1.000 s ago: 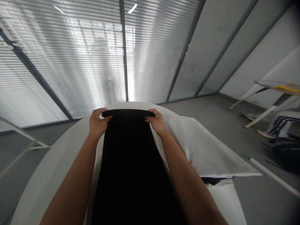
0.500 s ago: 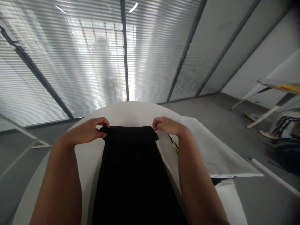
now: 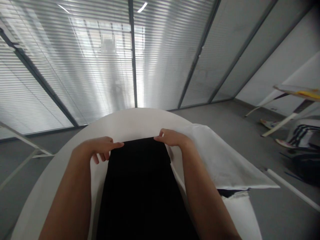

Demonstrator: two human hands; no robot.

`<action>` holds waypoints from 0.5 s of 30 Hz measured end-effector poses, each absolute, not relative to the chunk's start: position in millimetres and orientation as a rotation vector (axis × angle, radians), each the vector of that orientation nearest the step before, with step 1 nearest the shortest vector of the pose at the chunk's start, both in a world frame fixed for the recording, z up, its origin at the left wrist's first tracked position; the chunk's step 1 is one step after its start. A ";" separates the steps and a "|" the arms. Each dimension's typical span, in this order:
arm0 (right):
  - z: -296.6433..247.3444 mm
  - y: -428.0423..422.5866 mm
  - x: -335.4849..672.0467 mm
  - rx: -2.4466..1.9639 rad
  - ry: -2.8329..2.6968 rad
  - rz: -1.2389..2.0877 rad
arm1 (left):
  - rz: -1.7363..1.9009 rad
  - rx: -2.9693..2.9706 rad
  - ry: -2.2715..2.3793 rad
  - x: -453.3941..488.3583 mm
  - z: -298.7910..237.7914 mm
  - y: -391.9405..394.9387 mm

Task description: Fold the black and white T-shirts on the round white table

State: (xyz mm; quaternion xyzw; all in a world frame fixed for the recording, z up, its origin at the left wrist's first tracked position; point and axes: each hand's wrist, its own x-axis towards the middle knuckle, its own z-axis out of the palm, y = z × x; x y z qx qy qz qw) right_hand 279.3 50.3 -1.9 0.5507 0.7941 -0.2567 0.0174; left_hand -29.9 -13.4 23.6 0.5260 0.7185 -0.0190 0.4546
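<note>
A long black cloth garment [image 3: 142,186], folded into a narrow strip, lies flat and runs toward me. Its kind cannot be told. At its far left corner is my left hand [image 3: 101,146], one finger stretched along the folded edge and the others apart beside the cloth. My right hand [image 3: 170,136] pinches the far right corner between thumb and fingers. Under the garment is a round white table [image 3: 140,120]. The far end of the cloth is doubled over, with a step showing on its right side.
A white cloth or sheet [image 3: 225,163] hangs over the table's right side, with something dark under it. White metal bars [image 3: 22,140] stand at left. On the right are another table [image 3: 297,95], shoes [image 3: 270,124] and a dark bundle [image 3: 305,166] on the floor. Blinds [image 3: 105,76] cover the glass wall ahead.
The raised flap at the garment's far end now lies flat, folded toward me. My left hand has loosened its pinch and spread its fingers; my right hand has moved slightly left and down onto the corner.
</note>
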 end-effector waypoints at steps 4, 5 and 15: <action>-9.5 42.7 257.9 1.761 2.591 -0.603 | -0.073 1.200 1.705 -29.6 1.3 -6.6; -11.8 40.4 250.8 1.780 2.686 -0.487 | -0.052 1.212 1.676 -30.5 -2.3 -5.4; -47.4 36.5 211.4 1.706 2.833 -0.568 | 0.401 1.541 1.765 -44.2 -17.3 9.3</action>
